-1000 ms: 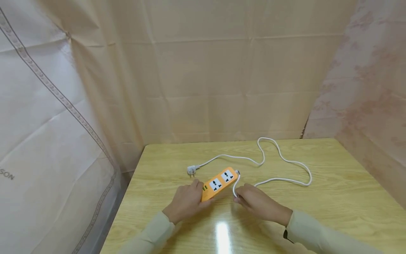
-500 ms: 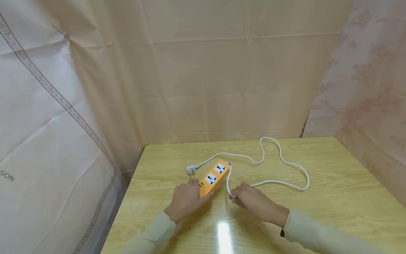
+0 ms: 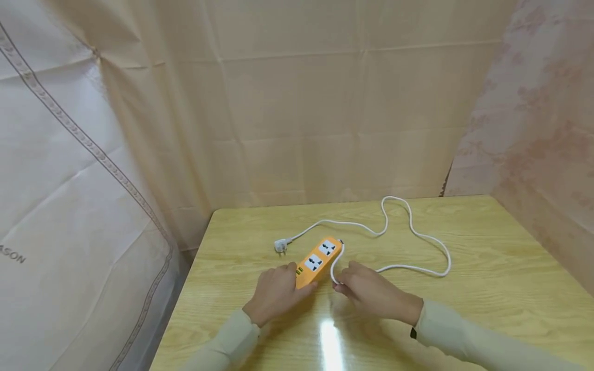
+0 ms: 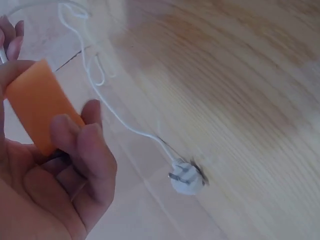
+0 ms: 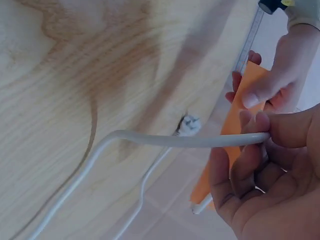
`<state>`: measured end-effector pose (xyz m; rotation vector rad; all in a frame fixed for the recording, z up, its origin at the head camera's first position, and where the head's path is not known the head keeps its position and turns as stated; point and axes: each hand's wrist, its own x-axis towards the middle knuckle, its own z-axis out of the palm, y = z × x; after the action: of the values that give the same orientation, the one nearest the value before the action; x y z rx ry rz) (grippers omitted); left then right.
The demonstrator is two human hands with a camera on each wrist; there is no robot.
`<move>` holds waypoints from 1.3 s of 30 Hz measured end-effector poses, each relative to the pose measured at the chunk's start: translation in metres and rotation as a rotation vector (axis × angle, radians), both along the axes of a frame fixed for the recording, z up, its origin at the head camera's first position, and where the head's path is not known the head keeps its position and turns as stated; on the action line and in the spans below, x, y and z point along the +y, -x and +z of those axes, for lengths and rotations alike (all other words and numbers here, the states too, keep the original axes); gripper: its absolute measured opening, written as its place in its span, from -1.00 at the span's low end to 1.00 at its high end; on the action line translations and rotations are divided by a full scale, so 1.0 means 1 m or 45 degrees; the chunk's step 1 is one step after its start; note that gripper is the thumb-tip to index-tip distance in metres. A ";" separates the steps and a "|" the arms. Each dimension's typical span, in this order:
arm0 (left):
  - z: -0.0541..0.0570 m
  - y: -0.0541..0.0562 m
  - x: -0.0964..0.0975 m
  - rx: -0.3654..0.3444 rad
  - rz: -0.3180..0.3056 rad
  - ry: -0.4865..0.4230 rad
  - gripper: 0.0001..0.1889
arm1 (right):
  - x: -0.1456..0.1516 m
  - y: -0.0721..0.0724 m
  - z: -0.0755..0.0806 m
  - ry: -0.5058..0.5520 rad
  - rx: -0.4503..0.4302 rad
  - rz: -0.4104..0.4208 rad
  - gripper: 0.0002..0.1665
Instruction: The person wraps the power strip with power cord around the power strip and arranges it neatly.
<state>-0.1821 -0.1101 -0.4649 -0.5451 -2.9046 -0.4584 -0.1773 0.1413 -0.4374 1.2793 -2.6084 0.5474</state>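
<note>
An orange power strip [image 3: 320, 262] with two white sockets is gripped at its near end by my left hand [image 3: 277, 291]. In the left wrist view, the fingers [image 4: 95, 155] curl round the strip's plain orange end [image 4: 42, 105]. My right hand [image 3: 373, 291] pinches the white cord [image 5: 190, 141] between thumb and fingertips, a short way from where it leaves the strip's far end. From there the cord runs over the table in a loose loop to the white plug [image 3: 281, 246], which lies beyond the strip with its pins showing.
The wooden table [image 3: 492, 309] carries the cord's wide loop on its right half. Beige cloth [image 3: 297, 118] hangs behind the table, with pale sheets at the left and right sides. A bright reflection sits near the front.
The power strip swung more upright and leftward, then came slightly back right. My right hand shifted a little left with the cord, and the loop's right end drew inward.
</note>
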 end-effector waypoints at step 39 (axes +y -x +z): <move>0.002 -0.004 -0.024 -0.301 -0.324 0.001 -0.31 | -0.004 0.034 0.013 0.072 0.002 0.375 -0.88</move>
<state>-0.1782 -0.1338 -0.4629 -0.9270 -3.0687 -0.5910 -0.2116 0.1371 -0.4241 1.6548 -2.3975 0.6594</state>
